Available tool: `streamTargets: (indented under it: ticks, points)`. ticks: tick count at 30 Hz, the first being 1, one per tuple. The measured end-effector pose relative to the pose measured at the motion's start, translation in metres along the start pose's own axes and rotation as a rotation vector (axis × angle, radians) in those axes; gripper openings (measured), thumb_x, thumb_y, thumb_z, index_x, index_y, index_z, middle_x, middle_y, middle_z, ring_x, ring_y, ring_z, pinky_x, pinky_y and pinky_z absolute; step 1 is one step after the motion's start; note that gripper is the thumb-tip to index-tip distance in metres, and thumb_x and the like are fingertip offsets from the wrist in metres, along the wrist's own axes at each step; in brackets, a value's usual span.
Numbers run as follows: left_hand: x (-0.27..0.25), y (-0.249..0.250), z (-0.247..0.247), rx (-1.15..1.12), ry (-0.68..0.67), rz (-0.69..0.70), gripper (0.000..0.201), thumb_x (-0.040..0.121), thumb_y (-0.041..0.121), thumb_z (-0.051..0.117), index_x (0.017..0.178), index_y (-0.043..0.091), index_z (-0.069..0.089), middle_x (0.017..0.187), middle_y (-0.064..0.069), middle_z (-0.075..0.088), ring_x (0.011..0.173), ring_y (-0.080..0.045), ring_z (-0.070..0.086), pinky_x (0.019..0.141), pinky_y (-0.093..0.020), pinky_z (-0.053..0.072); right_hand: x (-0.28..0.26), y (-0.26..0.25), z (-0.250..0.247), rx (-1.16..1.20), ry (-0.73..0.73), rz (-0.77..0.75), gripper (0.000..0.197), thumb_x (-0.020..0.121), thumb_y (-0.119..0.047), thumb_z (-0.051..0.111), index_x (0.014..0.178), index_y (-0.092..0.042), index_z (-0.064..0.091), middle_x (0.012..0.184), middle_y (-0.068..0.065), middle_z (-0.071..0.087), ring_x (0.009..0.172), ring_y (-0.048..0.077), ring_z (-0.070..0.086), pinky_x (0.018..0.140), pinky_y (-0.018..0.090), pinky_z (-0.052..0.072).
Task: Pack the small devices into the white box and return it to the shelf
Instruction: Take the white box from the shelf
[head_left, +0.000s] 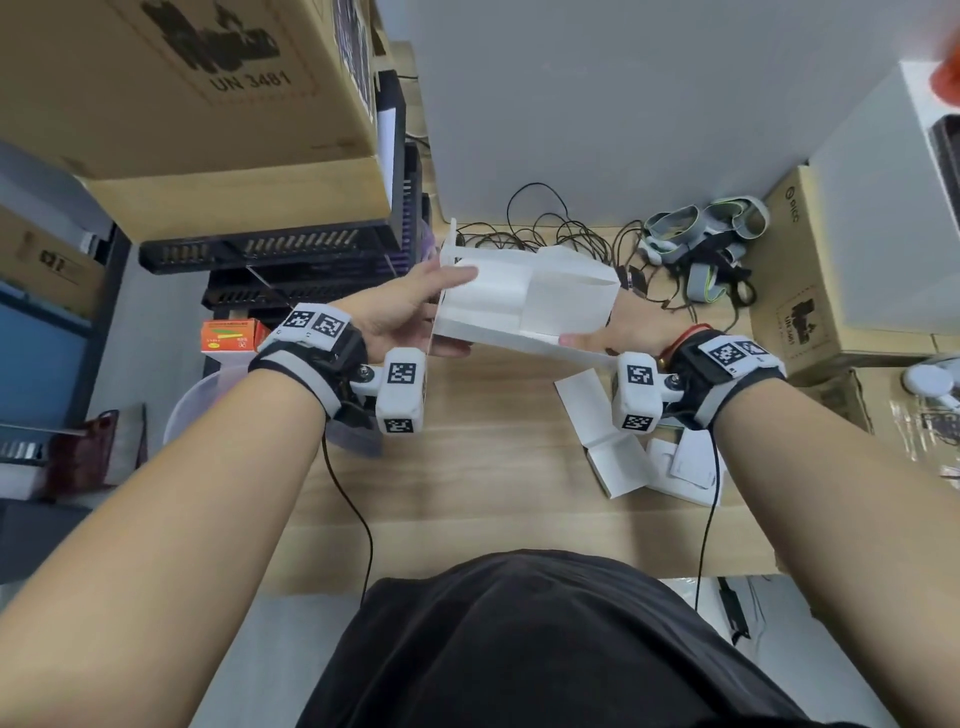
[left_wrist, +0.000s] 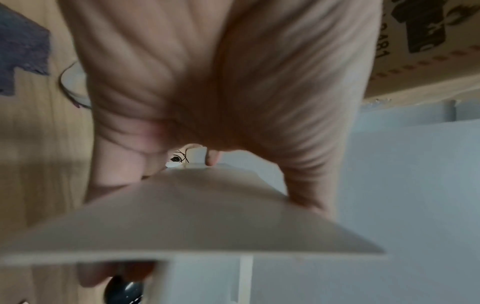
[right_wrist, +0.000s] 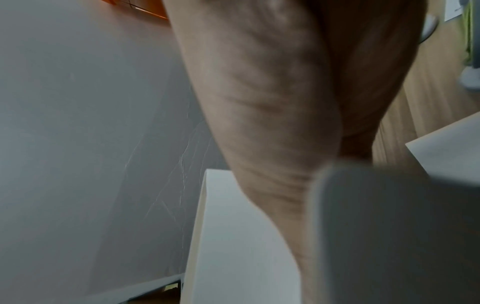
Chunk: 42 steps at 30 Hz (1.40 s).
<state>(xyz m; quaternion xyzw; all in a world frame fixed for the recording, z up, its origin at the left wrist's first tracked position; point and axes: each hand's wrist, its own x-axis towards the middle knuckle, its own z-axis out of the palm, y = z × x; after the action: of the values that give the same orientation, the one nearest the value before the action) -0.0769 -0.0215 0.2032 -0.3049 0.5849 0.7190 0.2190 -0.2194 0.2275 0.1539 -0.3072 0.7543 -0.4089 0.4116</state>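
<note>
From the head view, you hold the white box (head_left: 524, 304) up above the wooden table (head_left: 467, 467), your left hand (head_left: 400, 317) gripping its left end, your right hand (head_left: 618, 332) clamped on its right end; its long axis runs left to right, dipping toward the right, open side facing you; no devices show inside, so packing and shelving both look undone; cables (head_left: 561, 234) lie behind it.

Left wrist view: your fingers (left_wrist: 309, 168) curl over a flap.

Right wrist view: blurred; grip unclear.
</note>
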Motion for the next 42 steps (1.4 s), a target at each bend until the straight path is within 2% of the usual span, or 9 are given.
streamTargets:
  ticks: [3,6,12,14,18,24,34,38,42]
  points:
    - [0.001,0.003,-0.004,-0.093,0.053,-0.079,0.039,0.090,0.018,0.056,0.128,0.010,0.056,0.102,-0.011,0.075,0.083,-0.027,0.073,0.069,-0.039,0.059,0.000,0.003,0.001,0.020,-0.020,-0.034,0.083,0.075,0.001,0.081,0.140,-0.024,0.037,0.127,-0.020,0.053,0.107,-0.022,0.050,0.085,0.001,0.041]
    - [0.003,0.004,-0.001,-0.051,0.213,-0.113,0.018,0.095,0.015,0.044,0.108,0.011,0.057,0.071,-0.006,0.074,0.059,-0.020,0.072,0.051,-0.031,0.057,0.002,0.002,0.005,0.005,0.008,-0.079,0.093,0.069,0.003,0.085,0.140,-0.032,0.036,0.132,-0.015,0.053,0.117,-0.012,0.050,0.091,0.006,0.042]
    - [-0.001,0.014,0.001,-0.067,0.160,-0.139,0.077,0.081,0.072,0.057,0.129,0.013,0.064,0.125,-0.013,0.068,0.112,-0.035,0.067,0.095,-0.052,0.054,0.003,0.006,0.007,-0.016,0.061,-0.081,0.094,0.067,0.000,0.087,0.139,-0.030,0.034,0.131,-0.016,0.053,0.116,-0.014,0.049,0.092,0.009,0.044]
    - [-0.002,0.016,-0.003,-0.035,0.174,-0.111,0.056,0.092,0.058,0.055,0.123,0.012,0.065,0.117,-0.016,0.067,0.102,-0.033,0.069,0.090,-0.047,0.057,0.002,0.004,0.008,-0.017,0.074,-0.090,0.093,0.067,0.002,0.086,0.141,-0.025,0.038,0.131,-0.012,0.054,0.118,-0.009,0.051,0.097,0.019,0.048]
    - [-0.004,0.018,-0.013,-0.090,0.079,-0.082,0.032,0.088,0.022,0.050,0.116,0.012,0.062,0.099,-0.010,0.070,0.074,-0.029,0.070,0.070,-0.038,0.057,-0.001,0.006,0.005,0.036,0.071,-0.139,0.086,0.071,0.014,0.078,0.141,-0.012,0.038,0.124,-0.010,0.055,0.107,-0.015,0.054,0.084,0.009,0.047]
    - [0.004,0.015,-0.010,0.124,-0.056,0.037,0.094,0.081,-0.023,0.053,0.152,0.035,0.031,0.123,-0.008,0.070,0.104,-0.028,0.067,0.076,-0.036,0.061,-0.005,0.012,0.004,0.088,0.078,-0.061,0.085,0.068,-0.007,0.088,0.139,-0.021,0.044,0.125,-0.014,0.061,0.114,-0.004,0.056,0.090,0.017,0.049]
    - [-0.004,0.013,-0.004,0.394,-0.090,0.121,0.109,0.065,0.027,0.084,0.151,0.046,0.020,0.145,0.014,0.043,0.122,-0.018,0.058,0.086,-0.037,0.059,-0.009,0.011,0.002,0.043,0.032,0.001,0.071,0.075,-0.009,0.084,0.135,-0.019,0.047,0.117,-0.016,0.061,0.101,-0.015,0.056,0.081,0.005,0.044]
    - [-0.005,0.009,-0.003,0.348,-0.127,0.164,0.112,0.068,0.019,0.082,0.151,0.051,0.013,0.145,0.011,0.041,0.121,-0.022,0.059,0.087,-0.053,0.058,-0.013,0.008,0.004,0.089,0.059,-0.029,0.085,0.074,0.004,0.081,0.143,-0.017,0.037,0.121,-0.017,0.058,0.106,-0.015,0.056,0.084,0.007,0.045]
    - [-0.008,0.014,0.000,0.461,-0.228,0.186,0.110,0.064,0.010,0.088,0.145,0.051,0.026,0.144,0.011,0.042,0.096,-0.018,0.070,0.079,-0.047,0.060,-0.014,0.007,0.002,0.117,0.088,-0.022,0.076,0.074,0.009,0.078,0.134,-0.022,0.044,0.118,-0.015,0.060,0.101,-0.015,0.058,0.081,0.008,0.047]
